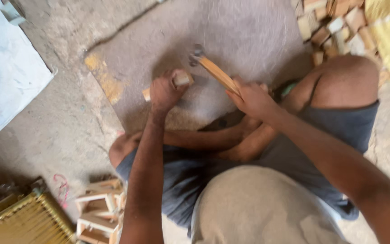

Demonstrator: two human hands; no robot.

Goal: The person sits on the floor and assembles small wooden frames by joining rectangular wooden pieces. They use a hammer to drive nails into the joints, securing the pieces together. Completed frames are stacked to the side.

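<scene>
1. Hammer [213, 68] is gripped in my right hand [251, 97], fingers clenched low on its wooden handle, head up over the floor.
2. Left hand [163, 92] clamps the small wood block [179, 81] against the concrete floor [249, 31].
3. I'd keep fingers off the strike spot and hit square.

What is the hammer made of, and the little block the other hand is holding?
The hammer seems to have a pale, unpainted wooden handle, tan and smooth, and a dark grey head that looks like metal, though it is blurred. The right hand grips the handle. The small block in the left hand looks like raw, light wood, bare and unvarnished.
</scene>
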